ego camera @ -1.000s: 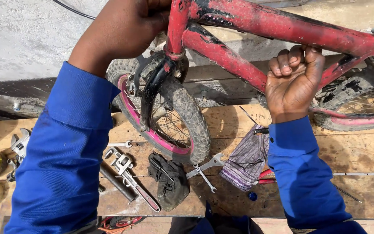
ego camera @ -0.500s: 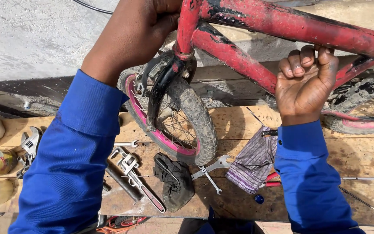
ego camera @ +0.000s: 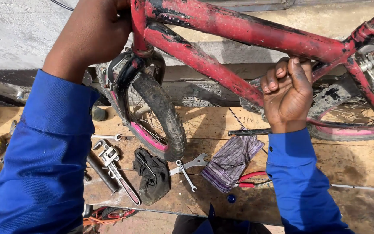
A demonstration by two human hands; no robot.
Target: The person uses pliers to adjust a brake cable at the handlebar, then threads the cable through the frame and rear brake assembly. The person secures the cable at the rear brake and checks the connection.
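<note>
Both my hands on the red bike frame (ego camera: 239, 30), held over the wooden worktop (ego camera: 351, 160).

Nearest me, a pipe wrench (ego camera: 115, 171), black rag (ego camera: 152, 173), spanners (ego camera: 187, 167), striped cloth (ego camera: 230, 160) and red pliers (ego camera: 249, 178) lie untouched on the boards. Above them my right hand (ego camera: 288, 93) has its fingers curled tight round the down tube; my left hand (ego camera: 96, 34) is closed about the head tube, over the front wheel (ego camera: 156, 117). No tool in hand yet, so I judge the work barely begun.

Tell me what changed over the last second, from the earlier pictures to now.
The right hand has slid up the red bike frame, from the lower tube to the join with the top tube. The left hand stays clamped by the head tube above the front wheel. The pipe wrench, black rag and striped cloth lie unmoved.
</note>
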